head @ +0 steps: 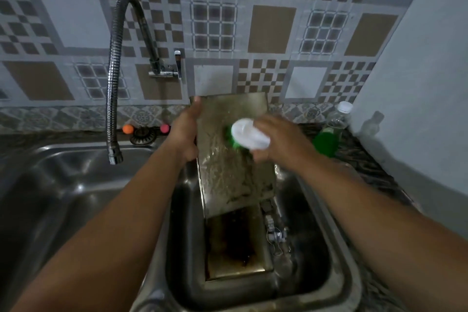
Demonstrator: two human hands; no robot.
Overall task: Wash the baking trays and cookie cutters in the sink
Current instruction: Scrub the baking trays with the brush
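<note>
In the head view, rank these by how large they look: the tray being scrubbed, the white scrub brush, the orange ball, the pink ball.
1. Tray, held by the left hand
2. Scrub brush, gripped by the right hand
3. Orange ball and pink ball: alike, not ranked.

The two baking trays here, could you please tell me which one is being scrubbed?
The upper tray, tilted up in the left hand and under the brush. The dark-stained tray lies flat in the sink.

The one camera rides on the person's head, looking forward and down over both forearms into the sink (339,230) close below. It faces the tiled wall (253,20), with the tap (114,83) left of centre.
</note>
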